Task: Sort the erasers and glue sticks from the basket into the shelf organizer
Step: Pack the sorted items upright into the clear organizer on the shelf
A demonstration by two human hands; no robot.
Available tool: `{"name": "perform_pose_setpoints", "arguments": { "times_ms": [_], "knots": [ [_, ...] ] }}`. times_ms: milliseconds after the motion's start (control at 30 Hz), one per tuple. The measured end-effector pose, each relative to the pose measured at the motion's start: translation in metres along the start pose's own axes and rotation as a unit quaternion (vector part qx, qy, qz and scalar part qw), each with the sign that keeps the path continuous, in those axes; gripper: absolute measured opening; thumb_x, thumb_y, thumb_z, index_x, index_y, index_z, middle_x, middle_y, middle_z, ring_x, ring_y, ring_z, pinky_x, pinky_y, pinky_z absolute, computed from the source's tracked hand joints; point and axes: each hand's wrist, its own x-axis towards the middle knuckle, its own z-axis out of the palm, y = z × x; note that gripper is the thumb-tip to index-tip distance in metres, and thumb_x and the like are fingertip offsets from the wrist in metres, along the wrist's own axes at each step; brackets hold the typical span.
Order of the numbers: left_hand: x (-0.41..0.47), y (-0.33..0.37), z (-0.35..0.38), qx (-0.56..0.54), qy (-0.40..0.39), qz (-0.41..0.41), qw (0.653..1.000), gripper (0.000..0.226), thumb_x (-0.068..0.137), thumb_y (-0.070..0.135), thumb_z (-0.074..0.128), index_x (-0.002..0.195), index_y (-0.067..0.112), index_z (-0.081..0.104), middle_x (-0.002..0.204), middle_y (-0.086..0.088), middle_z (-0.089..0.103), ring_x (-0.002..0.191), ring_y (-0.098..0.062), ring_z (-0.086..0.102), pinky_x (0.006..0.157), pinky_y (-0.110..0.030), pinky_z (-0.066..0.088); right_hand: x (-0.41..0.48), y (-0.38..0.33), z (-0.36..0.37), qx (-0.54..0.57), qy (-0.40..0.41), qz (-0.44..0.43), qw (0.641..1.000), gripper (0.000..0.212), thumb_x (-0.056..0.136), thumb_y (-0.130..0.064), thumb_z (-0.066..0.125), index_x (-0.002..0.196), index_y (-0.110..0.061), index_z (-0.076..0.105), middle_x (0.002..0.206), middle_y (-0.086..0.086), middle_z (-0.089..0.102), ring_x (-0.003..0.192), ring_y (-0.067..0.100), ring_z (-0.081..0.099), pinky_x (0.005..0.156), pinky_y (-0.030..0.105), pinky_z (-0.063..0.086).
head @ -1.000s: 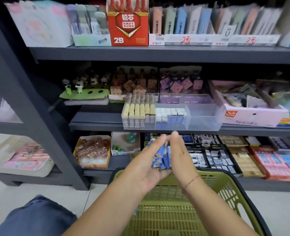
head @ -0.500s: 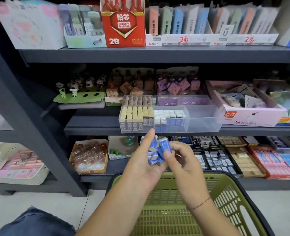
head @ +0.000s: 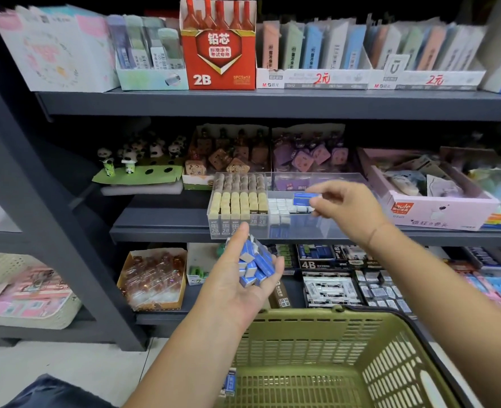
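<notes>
My left hand (head: 240,278) is palm up below the middle shelf and cups a pile of blue-and-white erasers (head: 255,263). My right hand (head: 346,207) pinches a single blue eraser (head: 305,198) over the clear shelf organizer (head: 325,228). The organizer's left part holds rows of yellow 2B erasers (head: 237,204); its middle holds blue-and-white erasers (head: 284,210); its right part looks bare. A green basket (head: 384,348) sits below my arms, with one blue eraser (head: 231,381) lying inside.
Dark metal shelving (head: 272,104) fills the view. A pink carton (head: 437,213) stands right of the organizer, panda figures (head: 131,160) to its left. Boxed erasers (head: 331,284) and a candy box (head: 155,278) sit on the lower shelf. A white basket (head: 28,290) is at far left.
My right hand took one eraser from the pile in my left hand and lifted it up and right to the organizer. My left hand stayed low with the rest.
</notes>
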Motion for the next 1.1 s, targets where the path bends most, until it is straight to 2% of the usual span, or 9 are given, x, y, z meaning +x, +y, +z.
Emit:
{"name": "perform_pose_setpoints", "arguments": {
  "times_ms": [100,167,267,400,700,867,1100],
  "knots": [
    [0.001,0.002,-0.001,-0.008,0.003,-0.002,1.0,0.025,0.077,0.021,0.079,0.081,0.002,0.063,0.081,-0.016,0.064,0.079,-0.029,0.062,0.077,-0.046,0.055,0.037,0.001,-0.011,-0.143,-0.01,-0.029,0.989,0.015,0.081,-0.008,0.072,0.078,-0.018,0.062,0.065,-0.005,0.06,0.057,0.005,0.058,0.059,0.012,0.044],
    [0.002,0.003,-0.001,-0.009,0.004,-0.002,1.0,0.025,0.077,0.021,0.078,0.081,0.002,0.063,0.081,-0.016,0.064,0.079,-0.029,0.062,0.077,-0.046,0.055,0.053,-0.003,-0.013,-0.263,-0.044,-0.054,0.962,0.011,0.079,-0.01,0.074,0.079,-0.017,0.065,0.067,-0.008,0.058,0.065,0.011,0.057,0.061,0.017,0.043],
    [0.004,0.004,-0.001,-0.009,0.009,-0.002,1.0,0.025,0.077,0.02,0.078,0.082,0.002,0.063,0.082,-0.017,0.064,0.081,-0.03,0.062,0.079,-0.047,0.055,0.063,-0.004,-0.009,-0.359,-0.123,-0.081,0.922,0.006,0.08,-0.013,0.074,0.083,-0.016,0.07,0.07,-0.008,0.06,0.073,0.012,0.059,0.069,0.022,0.044],
    [0.005,0.005,0.001,-0.009,0.015,-0.001,1.0,0.025,0.076,0.02,0.079,0.082,0.002,0.063,0.082,-0.017,0.064,0.081,-0.03,0.063,0.083,-0.049,0.055,0.066,-0.001,-0.001,-0.359,-0.175,-0.089,0.913,0.007,0.079,-0.016,0.074,0.086,-0.017,0.073,0.073,-0.008,0.063,0.071,0.01,0.058,0.064,0.02,0.041],
    [0.007,0.003,0.002,-0.011,0.019,-0.007,1.0,0.027,0.075,0.02,0.08,0.086,0.001,0.063,0.088,-0.018,0.065,0.083,-0.033,0.063,0.086,-0.051,0.054,0.067,0.0,0.011,-0.343,-0.154,-0.104,0.921,0.009,0.081,-0.016,0.073,0.09,-0.015,0.073,0.087,-0.001,0.07,0.076,0.011,0.059,0.069,0.021,0.042],
    [0.007,0.002,0.003,-0.017,0.02,-0.008,1.0,0.025,0.076,0.019,0.079,0.085,0.002,0.063,0.088,-0.017,0.065,0.085,-0.033,0.063,0.089,-0.052,0.053,0.067,-0.006,0.011,-0.384,-0.158,-0.125,0.901,0.009,0.082,-0.018,0.071,0.09,-0.016,0.071,0.08,-0.003,0.066,0.074,0.012,0.057,0.07,0.023,0.042],
    [0.008,0.003,0.002,-0.016,0.023,-0.001,1.0,0.027,0.075,0.019,0.08,0.086,0.003,0.063,0.095,-0.017,0.065,0.088,-0.033,0.063,0.085,-0.051,0.054,0.068,-0.012,0.016,-0.358,-0.155,-0.136,0.911,0.007,0.082,-0.017,0.071,0.089,-0.018,0.07,0.078,-0.004,0.065,0.075,0.013,0.061,0.073,0.025,0.048]
  ]
}}
